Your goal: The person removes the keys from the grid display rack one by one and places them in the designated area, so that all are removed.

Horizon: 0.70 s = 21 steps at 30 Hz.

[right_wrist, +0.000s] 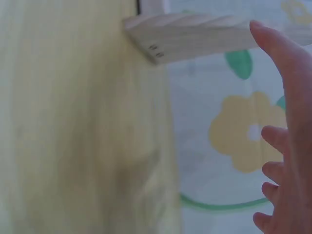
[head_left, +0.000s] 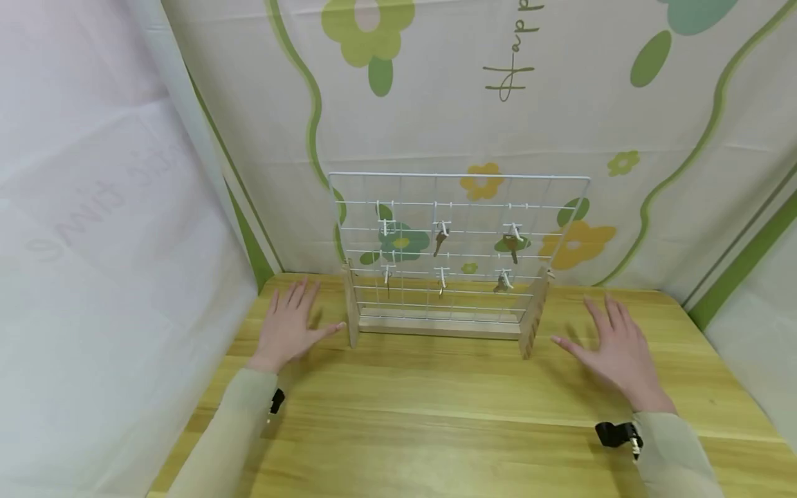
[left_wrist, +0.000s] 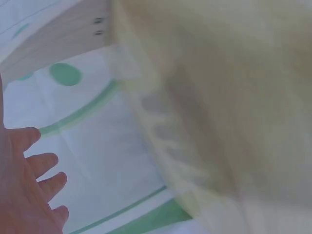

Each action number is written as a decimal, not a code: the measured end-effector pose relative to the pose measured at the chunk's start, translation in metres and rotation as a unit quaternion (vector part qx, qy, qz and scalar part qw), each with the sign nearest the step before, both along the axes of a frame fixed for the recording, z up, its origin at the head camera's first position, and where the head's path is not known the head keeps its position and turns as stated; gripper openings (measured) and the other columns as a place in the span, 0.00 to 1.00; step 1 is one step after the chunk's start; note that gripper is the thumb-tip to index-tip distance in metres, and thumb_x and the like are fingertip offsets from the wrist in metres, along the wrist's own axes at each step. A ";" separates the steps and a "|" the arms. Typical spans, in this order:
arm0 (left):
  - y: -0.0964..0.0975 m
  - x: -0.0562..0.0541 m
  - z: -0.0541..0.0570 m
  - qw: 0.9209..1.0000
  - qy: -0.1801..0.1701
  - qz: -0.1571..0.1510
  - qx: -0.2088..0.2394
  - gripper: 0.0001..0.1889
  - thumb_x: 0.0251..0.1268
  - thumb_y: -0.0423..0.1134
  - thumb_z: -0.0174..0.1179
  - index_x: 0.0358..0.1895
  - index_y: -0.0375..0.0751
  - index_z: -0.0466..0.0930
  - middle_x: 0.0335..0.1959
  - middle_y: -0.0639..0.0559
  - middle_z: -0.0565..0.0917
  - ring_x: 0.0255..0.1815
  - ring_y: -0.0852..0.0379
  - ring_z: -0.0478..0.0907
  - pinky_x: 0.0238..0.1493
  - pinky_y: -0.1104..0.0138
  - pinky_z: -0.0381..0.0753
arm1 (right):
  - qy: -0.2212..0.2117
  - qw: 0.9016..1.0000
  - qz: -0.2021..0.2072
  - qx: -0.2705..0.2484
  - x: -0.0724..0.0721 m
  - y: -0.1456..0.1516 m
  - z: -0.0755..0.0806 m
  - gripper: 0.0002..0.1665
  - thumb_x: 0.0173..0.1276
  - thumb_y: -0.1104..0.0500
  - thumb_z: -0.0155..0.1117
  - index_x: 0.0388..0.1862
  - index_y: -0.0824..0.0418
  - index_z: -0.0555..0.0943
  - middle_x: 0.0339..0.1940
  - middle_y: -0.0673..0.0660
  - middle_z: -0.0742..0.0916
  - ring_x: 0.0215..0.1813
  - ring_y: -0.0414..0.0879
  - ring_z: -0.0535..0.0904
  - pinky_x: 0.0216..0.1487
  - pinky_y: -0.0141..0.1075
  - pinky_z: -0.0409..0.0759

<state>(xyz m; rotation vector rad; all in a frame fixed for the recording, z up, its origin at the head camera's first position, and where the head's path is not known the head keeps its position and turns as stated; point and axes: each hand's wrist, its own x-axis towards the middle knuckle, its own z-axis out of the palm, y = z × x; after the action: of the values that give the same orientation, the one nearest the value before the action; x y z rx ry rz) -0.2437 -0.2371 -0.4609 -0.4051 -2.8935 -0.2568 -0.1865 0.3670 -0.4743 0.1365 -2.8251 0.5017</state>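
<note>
A white wire grid rack point(head_left: 459, 177) stands upright in a wooden base point(head_left: 438, 330) in the head view. White hooks line its mesh in two rows, and keys hang from several of them, among them an upper-middle key point(head_left: 439, 240) and an upper-right key point(head_left: 513, 249). What hangs on the upper-left hook point(head_left: 385, 227) is too small to tell. Left of the rack is my left hand point(head_left: 288, 330), fingers spread, its thumb tip close to the left wooden upright point(head_left: 351, 311). My right hand point(head_left: 619, 353), also spread and holding nothing, is right of the right upright point(head_left: 533, 315).
The rack stands towards the back of a wood-grain table point(head_left: 398, 429). A white cloth with flowers and green wavy lines point(head_left: 411, 124) hangs behind it. Another pale cloth point(head_left: 93, 228) closes off the left side, and one more hangs at the right.
</note>
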 end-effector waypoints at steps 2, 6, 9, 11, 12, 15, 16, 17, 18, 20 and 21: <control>0.004 -0.002 0.009 0.999 0.011 -0.002 0.042 0.57 0.61 0.79 0.51 0.82 0.41 0.49 0.82 0.38 0.51 0.81 0.38 0.47 0.79 0.42 0.37 | 0.019 0.999 0.001 -0.026 -0.001 -0.005 0.010 0.64 0.64 0.31 0.69 0.85 0.58 0.49 0.83 0.69 0.45 0.79 0.74 0.41 0.68 0.78 0.46; 0.018 -0.002 0.037 0.984 0.020 -0.006 0.175 0.53 0.65 0.73 0.57 0.82 0.44 0.51 0.81 0.41 0.56 0.79 0.37 0.53 0.77 0.40 0.47 | 0.051 0.994 -0.011 -0.097 0.005 -0.020 0.040 0.61 0.64 0.36 0.72 0.84 0.57 0.51 0.84 0.61 0.49 0.80 0.70 0.45 0.69 0.77 0.47; 0.031 -0.001 0.063 0.954 0.023 -0.011 0.299 0.46 0.66 0.68 0.62 0.81 0.51 0.57 0.79 0.46 0.61 0.78 0.39 0.57 0.75 0.38 0.54 | 0.092 0.982 -0.023 -0.164 0.013 -0.039 0.067 0.52 0.66 0.41 0.74 0.82 0.55 0.61 0.83 0.55 0.59 0.79 0.64 0.54 0.73 0.70 0.52; 0.040 -0.002 0.079 0.928 0.025 -0.014 0.371 0.42 0.67 0.65 0.63 0.79 0.55 0.61 0.77 0.50 0.65 0.77 0.42 0.59 0.74 0.39 0.58 | 0.118 0.971 -0.026 -0.207 0.018 -0.053 0.083 0.43 0.67 0.45 0.75 0.77 0.52 0.70 0.78 0.51 0.69 0.76 0.56 0.64 0.76 0.56 0.61; 0.044 -0.002 0.086 0.915 0.028 -0.019 0.402 0.40 0.67 0.64 0.64 0.78 0.56 0.64 0.76 0.52 0.67 0.76 0.45 0.61 0.74 0.41 0.60 | 0.127 0.964 -0.024 -0.232 0.020 -0.061 0.091 0.38 0.67 0.47 0.75 0.74 0.51 0.74 0.75 0.49 0.73 0.73 0.51 0.68 0.75 0.46 0.65; 0.057 -0.010 0.104 0.880 0.034 -0.034 0.472 0.35 0.67 0.62 0.65 0.74 0.55 0.70 0.71 0.54 0.74 0.71 0.52 0.69 0.72 0.50 0.66 | 0.139 0.942 0.001 -0.304 0.026 -0.086 0.110 0.27 0.68 0.53 0.75 0.65 0.53 0.82 0.65 0.49 0.82 0.62 0.39 0.78 0.64 0.26 0.73; 0.060 -0.013 0.108 0.870 0.031 -0.037 0.491 0.34 0.67 0.61 0.66 0.73 0.54 0.72 0.69 0.54 0.76 0.68 0.54 0.71 0.71 0.53 0.69 | 0.142 0.934 0.016 -0.329 0.027 -0.095 0.115 0.25 0.68 0.56 0.75 0.63 0.55 0.83 0.63 0.50 0.84 0.60 0.36 0.79 0.62 0.24 0.74; 0.064 -0.016 0.112 0.859 0.029 -0.038 0.509 0.33 0.67 0.61 0.66 0.71 0.52 0.74 0.67 0.54 0.78 0.66 0.55 0.74 0.69 0.57 0.72 | 0.143 0.924 0.034 -0.352 0.029 -0.103 0.120 0.23 0.68 0.60 0.75 0.62 0.58 0.84 0.61 0.52 0.85 0.58 0.36 0.80 0.60 0.24 0.76; 0.067 -0.019 0.115 0.851 0.027 -0.036 0.523 0.32 0.67 0.59 0.67 0.69 0.49 0.76 0.64 0.53 0.80 0.63 0.56 0.76 0.67 0.60 0.74 | 0.146 0.916 0.055 -0.371 0.030 -0.112 0.124 0.22 0.68 0.63 0.74 0.60 0.61 0.84 0.59 0.54 0.86 0.57 0.36 0.81 0.60 0.25 0.77; 0.071 -0.024 0.118 0.829 0.022 -0.035 0.558 0.29 0.68 0.55 0.68 0.66 0.43 0.79 0.60 0.49 0.83 0.57 0.54 0.80 0.62 0.62 0.79 | 0.154 0.901 0.096 -0.393 0.031 -0.128 0.131 0.20 0.67 0.68 0.73 0.57 0.67 0.84 0.56 0.57 0.87 0.54 0.39 0.84 0.59 0.29 0.79; 0.072 -0.026 0.119 0.818 0.022 -0.036 0.574 0.27 0.69 0.52 0.68 0.63 0.40 0.80 0.58 0.48 0.84 0.55 0.54 0.82 0.59 0.63 0.81 | 0.156 0.895 0.116 -0.401 0.031 -0.136 0.133 0.19 0.66 0.70 0.73 0.56 0.69 0.84 0.55 0.58 0.88 0.54 0.41 0.84 0.59 0.30 0.80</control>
<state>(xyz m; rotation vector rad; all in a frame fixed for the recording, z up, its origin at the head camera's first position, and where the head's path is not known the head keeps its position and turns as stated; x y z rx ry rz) -0.2702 -0.1648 -0.3421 -0.2523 -2.1034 -1.7916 -0.1558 0.2309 -0.3415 0.3455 -2.0923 1.4920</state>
